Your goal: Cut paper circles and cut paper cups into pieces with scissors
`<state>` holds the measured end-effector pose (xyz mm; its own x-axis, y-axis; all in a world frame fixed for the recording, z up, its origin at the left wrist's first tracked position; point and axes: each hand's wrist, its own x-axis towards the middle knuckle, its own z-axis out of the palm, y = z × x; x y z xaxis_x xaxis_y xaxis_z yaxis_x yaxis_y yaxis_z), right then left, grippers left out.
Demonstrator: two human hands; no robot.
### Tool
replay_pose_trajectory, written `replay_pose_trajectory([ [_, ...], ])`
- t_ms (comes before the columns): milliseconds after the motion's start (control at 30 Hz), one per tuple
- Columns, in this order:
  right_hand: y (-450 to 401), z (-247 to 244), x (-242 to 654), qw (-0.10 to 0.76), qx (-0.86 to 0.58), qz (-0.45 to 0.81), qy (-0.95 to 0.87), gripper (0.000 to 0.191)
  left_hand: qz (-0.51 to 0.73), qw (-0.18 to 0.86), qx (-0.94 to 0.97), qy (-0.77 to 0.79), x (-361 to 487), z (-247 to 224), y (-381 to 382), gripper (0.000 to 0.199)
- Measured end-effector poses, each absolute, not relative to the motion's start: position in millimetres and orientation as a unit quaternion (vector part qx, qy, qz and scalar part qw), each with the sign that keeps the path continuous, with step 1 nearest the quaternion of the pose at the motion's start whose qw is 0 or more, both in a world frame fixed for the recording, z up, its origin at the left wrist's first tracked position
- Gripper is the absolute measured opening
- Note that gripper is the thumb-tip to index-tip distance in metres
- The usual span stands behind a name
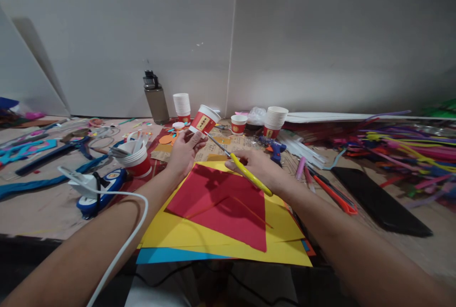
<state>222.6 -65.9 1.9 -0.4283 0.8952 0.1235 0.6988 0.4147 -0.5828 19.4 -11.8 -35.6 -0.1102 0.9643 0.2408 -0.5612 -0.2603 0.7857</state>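
Note:
A red and white paper cup [204, 120] is held tilted in my left hand [185, 152], its fingers round the lower end. My right hand [253, 164] is closed on yellow-handled scissors [249, 174], whose metal blades point up and left to the cup's lower edge. Whether the tips touch the cup I cannot tell. Below both hands lies a red sheet [228, 202] on top of yellow sheets [171, 231], with a blue sheet [178, 255] under them. A thin orange strip crosses the red sheet.
A stack of cups [275, 119], a single cup [238, 125] and a bottle [156, 100] stand behind. On the right are a glue gun [276, 148], a cutter [335, 193], a black phone [381, 200] and pipe cleaners [416, 150]. A power strip [103, 193] sits left.

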Motion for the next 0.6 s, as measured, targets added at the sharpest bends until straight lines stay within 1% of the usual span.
replay_pose_trajectory([
  [600,-70.3,7.4,221.7,0.197,-0.502,0.219,-0.813,0.034,0.687,0.562,0.375,0.269,18.2,-36.5,-11.3,0.034],
])
